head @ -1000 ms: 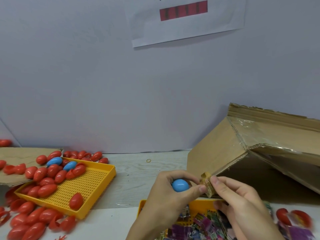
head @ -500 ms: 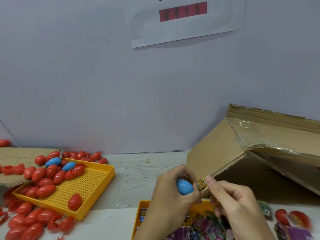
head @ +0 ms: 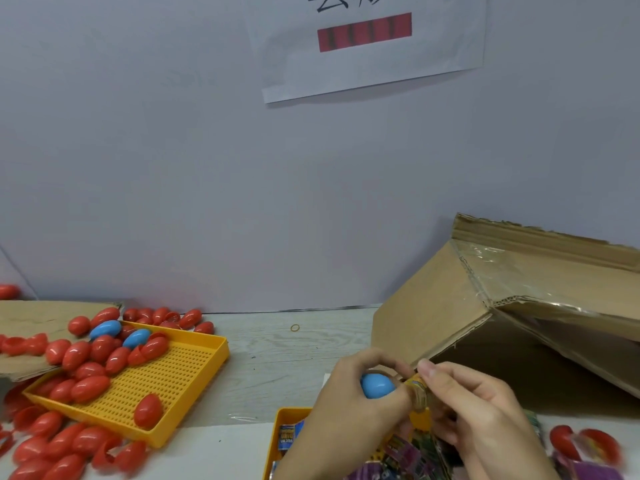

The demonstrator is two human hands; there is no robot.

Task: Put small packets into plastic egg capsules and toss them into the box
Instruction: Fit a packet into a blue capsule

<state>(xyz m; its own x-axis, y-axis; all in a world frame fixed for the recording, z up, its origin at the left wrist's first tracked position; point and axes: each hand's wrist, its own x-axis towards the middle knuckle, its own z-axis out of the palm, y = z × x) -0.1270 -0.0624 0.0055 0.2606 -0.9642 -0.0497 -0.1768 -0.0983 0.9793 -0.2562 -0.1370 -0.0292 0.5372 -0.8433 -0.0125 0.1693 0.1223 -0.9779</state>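
Gripping a blue egg capsule with curled fingers and thumb, the left hand sits low in the middle of the view, just in front of the open cardboard box. The right hand meets it from the right, its thumb and fingers pinching a small rolled yellowish packet whose end touches the capsule's open side; how far the packet sits inside cannot be told. Both hands hover over a yellow tray of packets at the bottom edge, where purple, blue and yellow wrappers lie jumbled.

The box lies tipped on its side on the pale surface, its dark mouth facing the person, a taped flap slanting over the opening. To the left, a perforated yellow tray rests tilted, heaped at its far end with red capsules and two blue capsules; one red capsule lies alone near its near rim. More red capsules spill around that tray on the surface and on a flat piece of cardboard behind it. Red capsule halves lie blurred at the lower right. A small rubber band lies near the wall, and a sheet of paper with a red bar hangs above.
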